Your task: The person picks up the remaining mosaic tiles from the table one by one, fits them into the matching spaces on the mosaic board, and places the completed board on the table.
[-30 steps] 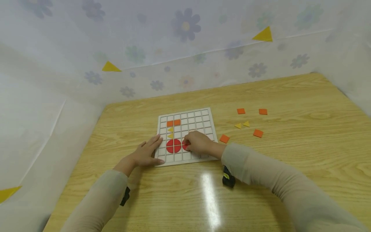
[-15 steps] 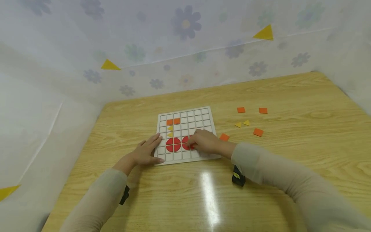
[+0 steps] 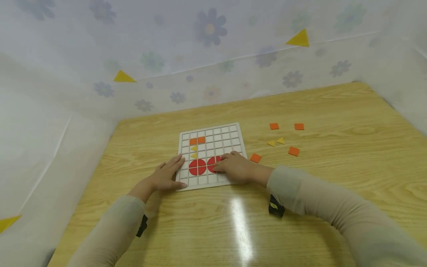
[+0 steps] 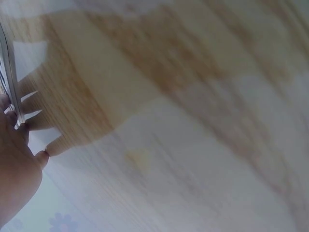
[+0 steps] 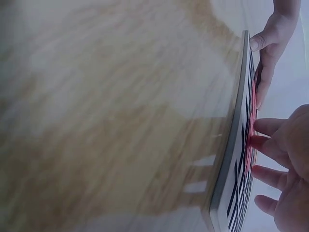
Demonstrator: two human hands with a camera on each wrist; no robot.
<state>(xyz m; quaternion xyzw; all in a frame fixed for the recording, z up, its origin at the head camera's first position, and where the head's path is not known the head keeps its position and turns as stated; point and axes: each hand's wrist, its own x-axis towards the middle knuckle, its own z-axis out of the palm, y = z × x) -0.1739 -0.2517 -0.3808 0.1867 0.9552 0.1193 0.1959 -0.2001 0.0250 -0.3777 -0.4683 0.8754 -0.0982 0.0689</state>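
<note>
A white grid board lies on the table. Its left part bears two orange squares, two yellow triangles and a red circle made of quarter pieces. Beside that circle is a second red round shape, partly covered by my right hand. In the right wrist view that hand has its fingers extended, with several fingertips on the red pieces. My left hand rests along the board's left edge, fingers spread and thumb at the near corner.
To the board's right lie loose orange squares and two yellow triangles. One orange square is close to the right forearm. A flower-patterned white sheet hangs behind the wooden table.
My right hand has shifted slightly right and its fingers have gone from pinching a red piece to lying straighter over the second red shape. My left hand stays in place at the board's edge.
</note>
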